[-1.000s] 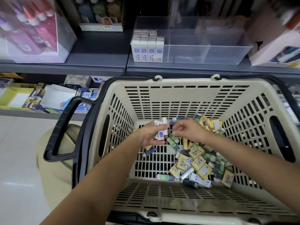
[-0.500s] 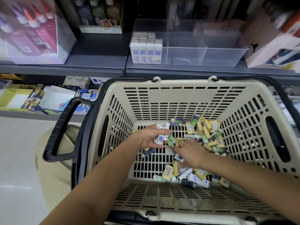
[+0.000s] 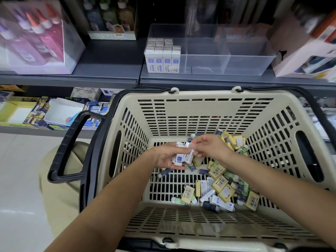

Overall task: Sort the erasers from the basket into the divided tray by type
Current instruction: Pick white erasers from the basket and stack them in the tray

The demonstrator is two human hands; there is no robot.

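Mixed erasers in beige basket, clear divided tray behind

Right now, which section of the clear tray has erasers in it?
The leftmost section of the tray: white erasers with blue labels stand packed in it. The other two look empty.

One basket, one clear tray way past the right hand, three sections, four white erasers across its front row.

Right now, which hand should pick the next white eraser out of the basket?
Probably right. The left hand is full, gripping a bundle of white erasers; the right hand only pinches the bundle's edge and lies nearer the loose pile.
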